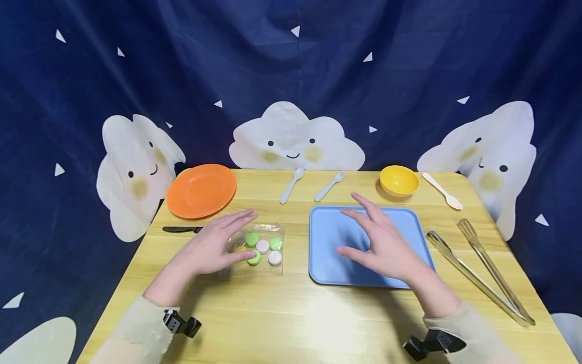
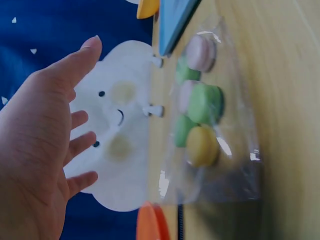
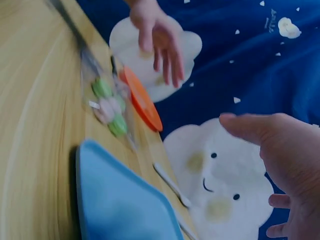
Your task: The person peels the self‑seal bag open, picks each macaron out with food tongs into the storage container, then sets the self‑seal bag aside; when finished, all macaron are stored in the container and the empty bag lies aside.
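My left hand (image 1: 211, 245) hovers with spread fingers over the left side of a clear plastic bag (image 1: 278, 268). Inside the bag lie several macarons (image 2: 205, 102) in green, pale pink and yellow; the hand overlaps part of it in the head view. The left wrist view shows the hand raised beside the bag, holding nothing. Over the blue tray (image 1: 327, 268) my right hand (image 1: 386, 242) is held up, thumb and fingers apart and nothing between them. In the right wrist view the tray (image 3: 115, 195) lies below and left of that hand.
An orange plate (image 1: 202, 189) and a black-handled knife (image 1: 179, 229) lie at the left. Along the back are a spoon (image 1: 291, 187), a fork (image 1: 329, 187), a yellow bowl (image 1: 399, 180) and a white spoon (image 1: 442, 190). Metal tongs (image 1: 493, 278) lie right of the tray.
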Action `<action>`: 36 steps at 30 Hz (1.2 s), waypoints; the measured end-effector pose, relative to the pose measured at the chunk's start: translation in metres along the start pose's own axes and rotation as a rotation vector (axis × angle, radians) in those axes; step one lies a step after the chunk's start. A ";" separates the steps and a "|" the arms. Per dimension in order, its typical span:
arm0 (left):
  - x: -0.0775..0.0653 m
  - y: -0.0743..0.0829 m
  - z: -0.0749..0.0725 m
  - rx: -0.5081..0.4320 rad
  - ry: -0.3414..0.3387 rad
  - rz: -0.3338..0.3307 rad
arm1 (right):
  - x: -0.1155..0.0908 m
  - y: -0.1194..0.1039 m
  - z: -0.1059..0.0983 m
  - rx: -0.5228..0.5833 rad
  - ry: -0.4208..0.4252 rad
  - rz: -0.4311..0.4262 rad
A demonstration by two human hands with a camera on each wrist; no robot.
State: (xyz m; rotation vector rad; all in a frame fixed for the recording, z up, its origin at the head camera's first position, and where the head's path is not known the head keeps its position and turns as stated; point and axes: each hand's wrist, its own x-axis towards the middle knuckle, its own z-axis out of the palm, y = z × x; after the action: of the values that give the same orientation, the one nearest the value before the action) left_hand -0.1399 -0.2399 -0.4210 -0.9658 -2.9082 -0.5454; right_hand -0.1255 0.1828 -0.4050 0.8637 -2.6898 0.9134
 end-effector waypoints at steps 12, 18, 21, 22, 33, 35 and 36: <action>-0.010 -0.028 0.044 -0.284 0.013 -0.040 | 0.023 -0.013 0.057 0.320 -0.040 -0.010; -0.015 -0.038 0.058 -0.309 0.043 -0.045 | 0.029 -0.022 0.092 0.441 -0.109 -0.038; -0.017 -0.040 0.063 -0.310 0.046 -0.049 | 0.030 -0.028 0.110 0.468 -0.134 -0.047; -0.018 -0.041 0.065 -0.307 0.046 -0.055 | 0.031 -0.031 0.116 0.462 -0.142 -0.050; -0.021 -0.044 0.080 -0.354 0.056 -0.144 | 0.029 -0.052 0.173 0.315 -0.116 -0.016; -0.021 -0.045 0.083 -0.375 0.073 -0.151 | 0.029 -0.052 0.176 0.311 -0.107 0.005; -0.022 -0.045 0.085 -0.389 0.082 -0.154 | 0.029 -0.052 0.178 0.307 -0.105 0.009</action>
State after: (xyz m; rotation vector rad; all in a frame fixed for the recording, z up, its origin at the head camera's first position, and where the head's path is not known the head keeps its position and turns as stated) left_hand -0.1417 -0.2578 -0.5178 -0.7241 -2.8738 -1.1639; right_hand -0.1154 0.0283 -0.5111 0.9827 -2.6823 1.3434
